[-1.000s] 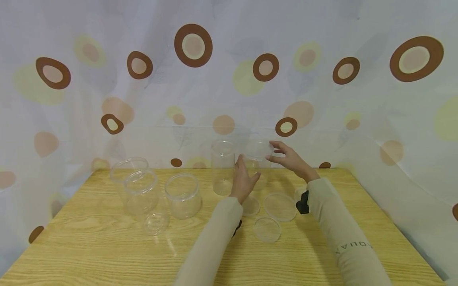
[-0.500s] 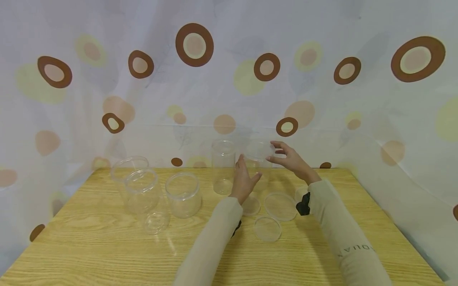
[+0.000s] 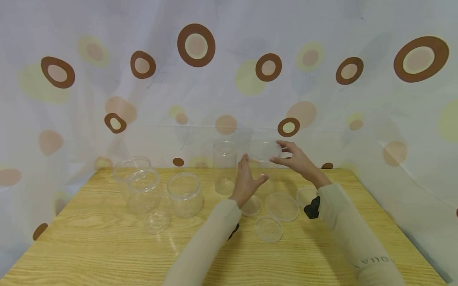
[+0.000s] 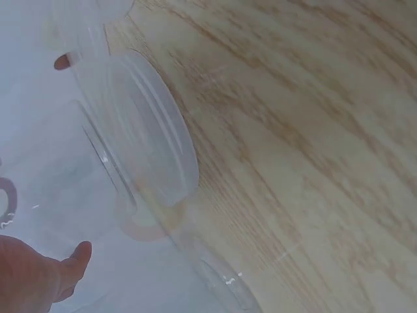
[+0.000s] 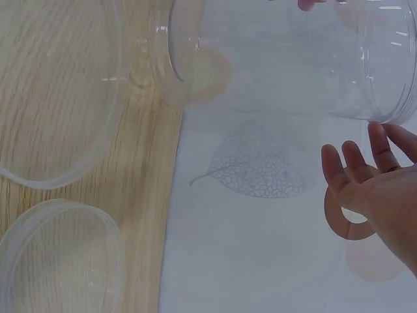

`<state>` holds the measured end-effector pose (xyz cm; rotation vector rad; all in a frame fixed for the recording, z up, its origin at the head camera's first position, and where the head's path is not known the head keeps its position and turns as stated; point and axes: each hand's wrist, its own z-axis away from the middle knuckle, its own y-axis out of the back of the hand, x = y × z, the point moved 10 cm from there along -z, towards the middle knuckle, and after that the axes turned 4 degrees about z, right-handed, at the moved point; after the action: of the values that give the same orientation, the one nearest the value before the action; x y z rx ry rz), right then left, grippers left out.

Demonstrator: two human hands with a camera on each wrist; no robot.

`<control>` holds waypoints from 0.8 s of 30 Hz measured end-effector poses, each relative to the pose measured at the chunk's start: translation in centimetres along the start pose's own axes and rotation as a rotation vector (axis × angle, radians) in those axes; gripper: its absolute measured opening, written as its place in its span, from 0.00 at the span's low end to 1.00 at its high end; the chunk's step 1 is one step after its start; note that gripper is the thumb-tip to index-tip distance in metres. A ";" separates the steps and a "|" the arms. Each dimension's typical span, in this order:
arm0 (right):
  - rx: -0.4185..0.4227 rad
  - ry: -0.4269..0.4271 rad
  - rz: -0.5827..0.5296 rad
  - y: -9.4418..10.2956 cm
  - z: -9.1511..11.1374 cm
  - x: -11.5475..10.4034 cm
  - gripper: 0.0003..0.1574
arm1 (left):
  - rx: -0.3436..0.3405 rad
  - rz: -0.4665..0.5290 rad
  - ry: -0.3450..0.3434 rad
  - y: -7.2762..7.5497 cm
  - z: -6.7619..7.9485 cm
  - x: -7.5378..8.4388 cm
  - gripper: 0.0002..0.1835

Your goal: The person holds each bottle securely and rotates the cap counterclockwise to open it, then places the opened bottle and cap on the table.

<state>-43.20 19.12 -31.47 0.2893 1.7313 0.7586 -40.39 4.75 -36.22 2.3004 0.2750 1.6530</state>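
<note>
A wide, tall clear jar (image 3: pixel 264 151) stands upright toward the back of the table, faint against the patterned cloth. My right hand (image 3: pixel 300 162) holds it at the upper rim, thumb in front and fingers behind. In the right wrist view the fingertips meet that rim while the other fingers spread free. On the jar's left front, my left hand (image 3: pixel 247 184) is spread around the wall, thumb apart from the fingers. A narrower clear jar (image 3: pixel 224 169) stands just left of it. In the left wrist view a frosted round lid (image 4: pixel 159 130) lies below the clear walls.
Left on the wooden table (image 3: pixel 89 242) stand several clear jars: one wide (image 3: pixel 184 196), one tall (image 3: pixel 144 194), and a small one (image 3: pixel 158 221). Flat round lids (image 3: pixel 282 207) lie before my hands. A patterned cloth (image 3: pixel 154 103) closes off the back.
My right hand and the wide jar's rim have shifted slightly to the right. The left hand follows a little, and the head view has drifted slightly. The other jars and lids stay put.
</note>
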 end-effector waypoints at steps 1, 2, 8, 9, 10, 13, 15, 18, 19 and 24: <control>0.004 0.004 0.006 0.1 0.2 -0.2 0.50 | -0.003 0.004 -0.006 0.0 0.1 0.2 0.52; 0.007 0.010 0.008 0.2 0.3 -0.4 0.50 | -0.009 0.011 -0.008 0.0 0.2 0.3 0.52; 0.039 0.017 0.047 0.5 1.6 -1.6 0.51 | -0.057 0.017 0.002 0.0 1.0 0.7 0.54; 0.044 0.014 0.055 0.5 1.8 -1.7 0.51 | -0.065 0.017 0.004 0.0 1.2 0.8 0.54; 0.048 0.011 0.060 0.5 2.0 -1.9 0.51 | -0.072 0.021 0.006 0.0 1.3 0.8 0.53; 0.054 0.004 0.055 0.4 2.5 -2.1 0.51 | -0.080 0.026 0.003 0.3 1.8 1.1 0.53; 0.050 0.001 0.041 0.3 2.9 -2.3 0.50 | -0.080 0.026 -0.007 0.5 2.1 1.4 0.52; 0.031 -0.009 0.016 -0.1 3.2 -2.2 0.51 | -0.086 0.022 -0.029 0.9 2.5 1.7 0.52; 0.023 -0.011 0.011 -0.2 3.4 -2.2 0.51 | -0.091 0.021 -0.033 0.9 2.6 1.7 0.52; -0.014 -0.008 0.000 -0.8 3.8 -2.1 0.52 | -0.125 0.030 -0.058 1.0 3.0 1.6 0.53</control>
<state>-38.85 18.68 -30.81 0.2826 1.7172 0.7687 -37.06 3.95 -35.29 2.2647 0.1219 1.5680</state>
